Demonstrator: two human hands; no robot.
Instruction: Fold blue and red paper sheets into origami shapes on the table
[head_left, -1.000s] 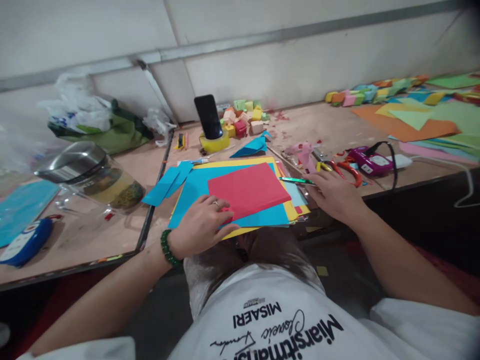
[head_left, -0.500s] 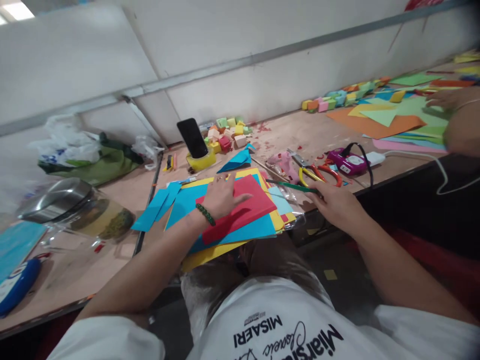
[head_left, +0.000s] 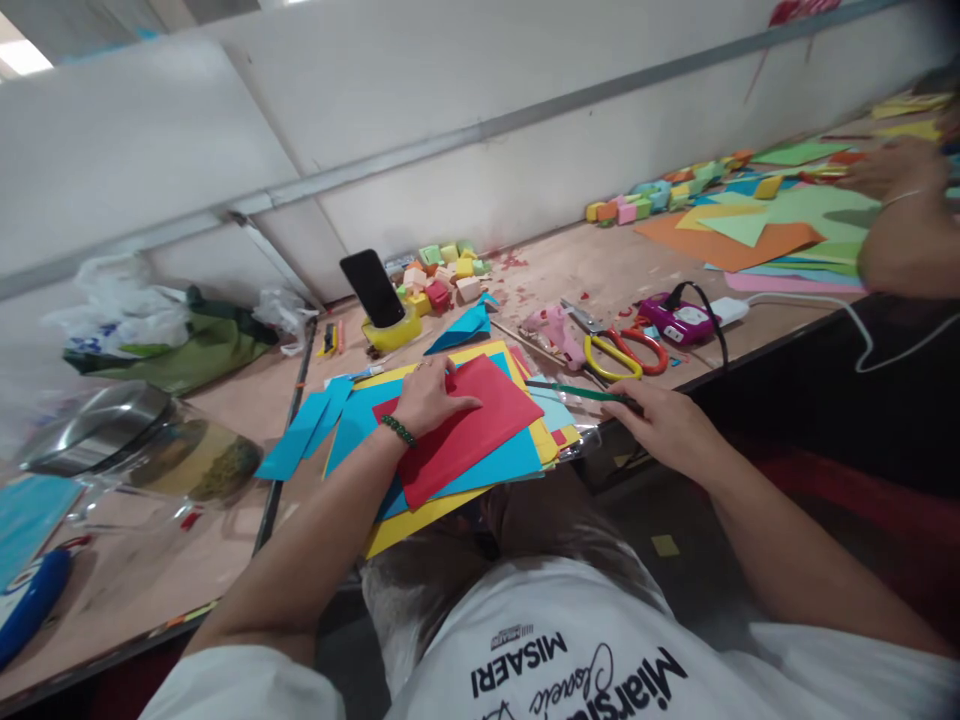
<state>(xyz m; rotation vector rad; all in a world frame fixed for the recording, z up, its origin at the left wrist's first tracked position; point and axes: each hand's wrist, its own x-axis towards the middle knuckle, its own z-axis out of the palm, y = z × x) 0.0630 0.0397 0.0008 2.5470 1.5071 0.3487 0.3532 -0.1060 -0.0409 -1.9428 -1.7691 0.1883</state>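
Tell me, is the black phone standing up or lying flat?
Standing up. The black phone leans back a little, its bottom edge stuck in the yellow tape roll on the table.

One camera only, worn on the head; it looks forward and down, tilted, close over the counter (head_left: 600, 270) and lap.

red sheet (head_left: 469, 425) | blue sheet (head_left: 495, 465) | yellow sheet (head_left: 401, 525) | grn stick (head_left: 574, 390) | grn bead bracelet (head_left: 397, 430)

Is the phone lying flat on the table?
No, the phone stands tilted upright in a yellow tape roll behind the red paper.
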